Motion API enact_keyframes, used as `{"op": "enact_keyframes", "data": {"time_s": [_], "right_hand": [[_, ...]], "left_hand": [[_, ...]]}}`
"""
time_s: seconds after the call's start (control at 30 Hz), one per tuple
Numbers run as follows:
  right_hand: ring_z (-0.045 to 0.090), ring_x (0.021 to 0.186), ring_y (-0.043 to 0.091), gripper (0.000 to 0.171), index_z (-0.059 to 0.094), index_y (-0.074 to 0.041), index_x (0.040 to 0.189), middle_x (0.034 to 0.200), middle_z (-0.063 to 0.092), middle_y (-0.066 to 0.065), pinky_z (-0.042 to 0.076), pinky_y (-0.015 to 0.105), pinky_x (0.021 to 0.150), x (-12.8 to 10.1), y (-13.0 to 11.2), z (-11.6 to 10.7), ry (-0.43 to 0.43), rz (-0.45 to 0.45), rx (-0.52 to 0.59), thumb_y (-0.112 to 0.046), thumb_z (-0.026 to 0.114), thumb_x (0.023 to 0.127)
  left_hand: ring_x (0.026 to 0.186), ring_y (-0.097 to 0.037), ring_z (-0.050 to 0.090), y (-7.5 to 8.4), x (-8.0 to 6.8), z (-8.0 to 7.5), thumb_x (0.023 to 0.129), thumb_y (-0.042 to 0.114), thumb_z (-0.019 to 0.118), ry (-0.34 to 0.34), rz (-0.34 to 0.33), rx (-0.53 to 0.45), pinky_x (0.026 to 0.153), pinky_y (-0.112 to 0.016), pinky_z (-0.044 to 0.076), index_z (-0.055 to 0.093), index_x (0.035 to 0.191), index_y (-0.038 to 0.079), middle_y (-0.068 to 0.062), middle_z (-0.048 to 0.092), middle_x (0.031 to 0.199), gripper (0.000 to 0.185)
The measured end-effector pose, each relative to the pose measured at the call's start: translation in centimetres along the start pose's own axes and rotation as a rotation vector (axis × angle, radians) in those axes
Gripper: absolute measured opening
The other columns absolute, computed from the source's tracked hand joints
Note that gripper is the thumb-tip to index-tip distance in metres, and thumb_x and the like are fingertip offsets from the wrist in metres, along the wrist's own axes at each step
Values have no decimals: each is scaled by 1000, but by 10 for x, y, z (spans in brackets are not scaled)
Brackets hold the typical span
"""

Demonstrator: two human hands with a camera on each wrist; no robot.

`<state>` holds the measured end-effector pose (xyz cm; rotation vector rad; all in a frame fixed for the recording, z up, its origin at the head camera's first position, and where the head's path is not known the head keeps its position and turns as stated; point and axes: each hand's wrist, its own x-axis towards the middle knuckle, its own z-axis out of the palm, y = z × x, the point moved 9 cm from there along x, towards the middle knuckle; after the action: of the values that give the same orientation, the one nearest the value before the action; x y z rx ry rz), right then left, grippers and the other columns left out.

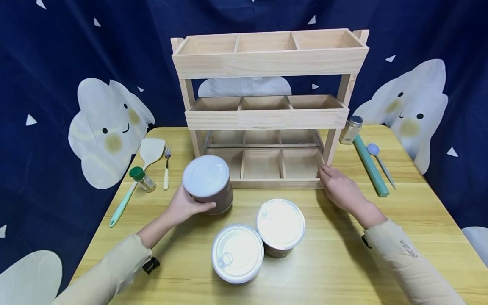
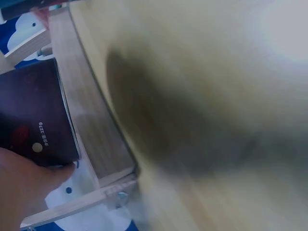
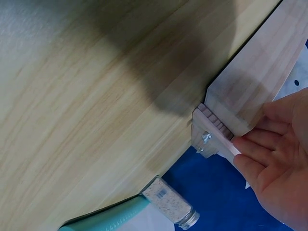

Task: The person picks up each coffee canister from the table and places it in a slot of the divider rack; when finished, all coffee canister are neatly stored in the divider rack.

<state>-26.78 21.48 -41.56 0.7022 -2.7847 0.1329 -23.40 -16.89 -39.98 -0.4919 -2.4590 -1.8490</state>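
Observation:
My left hand (image 1: 186, 207) grips a dark can (image 1: 219, 198) with a pale lid, at the left front corner of a three-tier wooden rack (image 1: 267, 63). In the left wrist view the thumb lies along the edge of this can (image 2: 36, 106), which overlaps the rack's bottom tray. My right hand (image 1: 341, 186) holds the right front corner of that bottom tray (image 1: 267, 184). The right wrist view has its thumb and fingers about the corner of the front board (image 3: 240, 96). Two more cans, a nearer one (image 1: 238, 254) and a farther one (image 1: 281, 224), stand side by side on the table.
Left on the table (image 1: 324, 271) lie a spatula (image 1: 151, 150), a fork (image 1: 166, 167) and a green-capped spice jar (image 1: 142, 180). On the right are a grey-capped jar (image 1: 350, 130), a teal stick-shaped object (image 1: 370, 166) and a blue spoon (image 1: 373, 149). A dark blue curtain (image 1: 126, 42) hangs behind.

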Motion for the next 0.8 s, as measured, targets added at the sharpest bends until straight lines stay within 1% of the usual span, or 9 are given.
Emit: {"op": "enact_keyframes", "data": {"time_s": [0.1,0.23,0.33,0.43,0.6,0.8], "right_hand": [[58,119,47,34,58,13,125,130,58,32,49,55,102,1,0,1,-11,2,-2,-4,55,96],[58,120,46,34,58,14,124,130,58,33,48,54,103,1,-2,1,-11,-5,-3,-4,55,96],[58,121,46,34,58,15,124,130,58,33,47,55,104,1,-2,-1,-9,-3,-3,-3,55,96],[57,122,46,34,58,15,125,130,57,34,47,55,104,0,-2,-1,-16,4,-1,-3,54,96],[56,123,46,35,57,15,126,132,56,34,46,55,105,0,-1,2,-29,2,-1,-3,54,96],[56,124,46,35,57,15,126,132,56,34,46,55,106,0,-1,2,-30,2,-5,-1,56,95]], "left_hand": [[133,-24,45,4,13,-2,64,-3,87,21,2,-9,116,-54,33,26,151,19,-11,44,146,108],[135,-27,43,4,28,-1,66,0,88,41,-17,-2,117,-51,32,26,151,20,-9,44,146,106],[136,-28,43,0,40,1,67,2,88,49,-30,2,117,-51,32,26,150,19,-9,43,146,105],[136,-28,42,-5,51,2,67,1,87,65,-32,-18,117,-50,32,25,151,19,-10,42,147,106],[135,-29,43,-13,65,0,69,1,85,107,-59,-38,116,-49,33,24,151,18,-12,42,147,104],[134,-28,44,-21,80,3,70,7,86,127,-100,-35,116,-47,35,24,151,19,-11,43,145,103]]}}
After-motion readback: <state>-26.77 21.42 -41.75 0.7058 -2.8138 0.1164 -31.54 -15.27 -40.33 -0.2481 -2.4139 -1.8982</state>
